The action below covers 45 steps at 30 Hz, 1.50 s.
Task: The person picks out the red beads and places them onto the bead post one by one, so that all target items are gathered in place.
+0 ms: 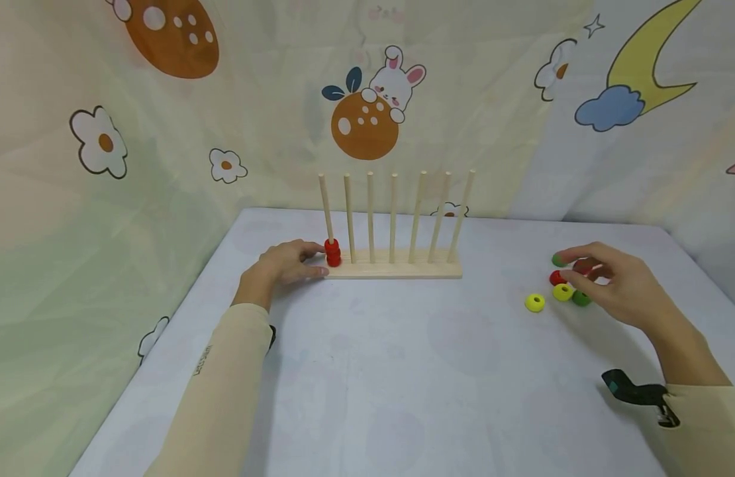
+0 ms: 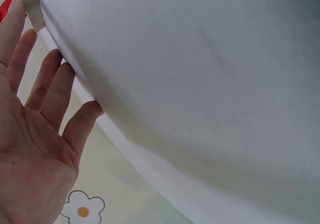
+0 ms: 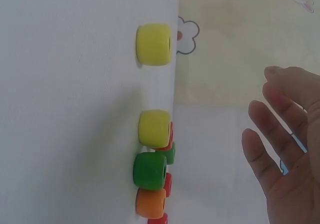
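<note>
At the left end of a wooden peg rack (image 1: 397, 270), my left hand (image 1: 284, 262) touches the base with its fingers extended. Red beads (image 1: 333, 253) are stacked low on the leftmost peg, close to those fingertips. My right hand (image 1: 620, 281) hovers over a loose group of beads, fingers gently bent and holding nothing. The group includes a yellow bead (image 1: 562, 292), a red bead (image 1: 557, 277) and a dark green bead (image 1: 581, 297); my fingers partly cover others. An orange bead (image 3: 150, 203) shows in the right wrist view.
Another yellow bead (image 1: 535, 303) lies a little left of the group. The several other pegs stand bare. A white-covered table (image 1: 397, 371) lies under everything, with a patterned cloth (image 1: 272, 99) hanging behind it. A dark device (image 1: 632, 391) is strapped at the right wrist.
</note>
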{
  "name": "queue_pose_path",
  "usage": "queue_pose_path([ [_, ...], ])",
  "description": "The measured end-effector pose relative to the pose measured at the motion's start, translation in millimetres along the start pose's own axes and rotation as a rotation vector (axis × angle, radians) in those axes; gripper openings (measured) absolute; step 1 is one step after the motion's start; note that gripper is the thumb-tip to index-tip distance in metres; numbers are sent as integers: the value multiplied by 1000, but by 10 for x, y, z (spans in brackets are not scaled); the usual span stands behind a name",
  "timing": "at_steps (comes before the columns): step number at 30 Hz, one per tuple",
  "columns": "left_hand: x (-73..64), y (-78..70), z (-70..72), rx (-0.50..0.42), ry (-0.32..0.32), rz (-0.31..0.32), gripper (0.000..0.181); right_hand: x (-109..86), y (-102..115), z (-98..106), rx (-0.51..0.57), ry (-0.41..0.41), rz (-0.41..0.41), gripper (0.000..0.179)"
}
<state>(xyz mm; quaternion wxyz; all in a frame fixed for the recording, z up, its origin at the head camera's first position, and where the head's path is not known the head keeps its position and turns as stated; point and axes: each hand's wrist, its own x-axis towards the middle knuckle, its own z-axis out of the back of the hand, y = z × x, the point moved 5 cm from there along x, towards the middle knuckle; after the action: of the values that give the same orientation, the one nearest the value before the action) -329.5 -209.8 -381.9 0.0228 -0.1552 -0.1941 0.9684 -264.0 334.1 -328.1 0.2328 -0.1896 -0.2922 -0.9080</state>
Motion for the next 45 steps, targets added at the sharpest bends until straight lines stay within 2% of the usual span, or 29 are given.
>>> queue_pose_path([
  [3, -4, -4, 6, 1, -4, -1, 70, -23, -45, 32, -18, -4, 10, 45],
  [10, 16, -9, -19, -14, 12, 5, 70, -110, -212, 162, -71, 0, -89, 39],
  [22, -8, -3, 5, 3, 4, 1, 69, -219, -399, 169, -109, 31, -147, 40],
  [30, 17, 6, -15, -6, 0, 8, 68, -363, -631, 188, -170, 64, -305, 40],
  [34, 8, 3, -17, -11, 5, 12, 69, -425, -730, 197, -169, 85, -345, 42],
  [41, 9, 7, -8, -11, 8, 13, 68, -476, -823, 204, -189, 77, -339, 42],
  [45, 3, -1, -8, -14, 12, 9, 68, -510, -884, 201, -218, 103, -357, 44],
])
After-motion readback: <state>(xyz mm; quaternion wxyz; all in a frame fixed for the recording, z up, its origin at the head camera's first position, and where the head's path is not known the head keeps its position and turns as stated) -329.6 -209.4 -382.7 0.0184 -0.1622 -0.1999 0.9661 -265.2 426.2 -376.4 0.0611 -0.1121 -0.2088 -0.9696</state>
